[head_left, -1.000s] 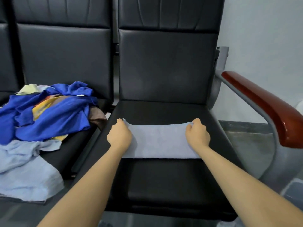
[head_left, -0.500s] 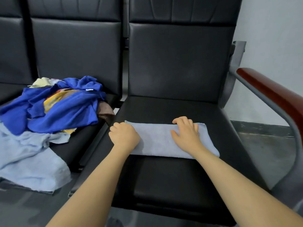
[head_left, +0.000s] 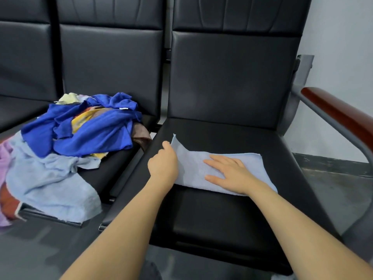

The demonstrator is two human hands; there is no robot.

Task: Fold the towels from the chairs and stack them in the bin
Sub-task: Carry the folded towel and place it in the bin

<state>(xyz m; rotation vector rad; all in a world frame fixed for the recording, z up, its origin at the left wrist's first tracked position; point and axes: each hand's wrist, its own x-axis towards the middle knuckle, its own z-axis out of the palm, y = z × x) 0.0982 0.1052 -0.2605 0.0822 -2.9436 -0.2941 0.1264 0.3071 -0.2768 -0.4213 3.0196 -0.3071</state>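
A light blue towel (head_left: 252,168), folded into a long strip, lies across the black seat (head_left: 222,215) of the right-hand chair. My left hand (head_left: 163,162) pinches the strip's left end and lifts that corner off the seat. Flat on the middle of the strip rests my right hand (head_left: 228,174), fingers spread and pointing left. On the seat to the left sits a heap of unfolded towels (head_left: 80,130): dark blue ones on top, yellow and brown beneath, a pale blue one (head_left: 50,188) hanging over the front edge. No bin is in view.
A red-brown wooden armrest (head_left: 343,116) on a grey metal frame runs along the right side of the chair. Black backrests (head_left: 232,77) rise behind both seats. Grey floor (head_left: 333,182) and a pale wall lie to the right.
My right hand slid from the strip's right end to its middle and flattened. My left hand has raised the left end of the towel off the seat.
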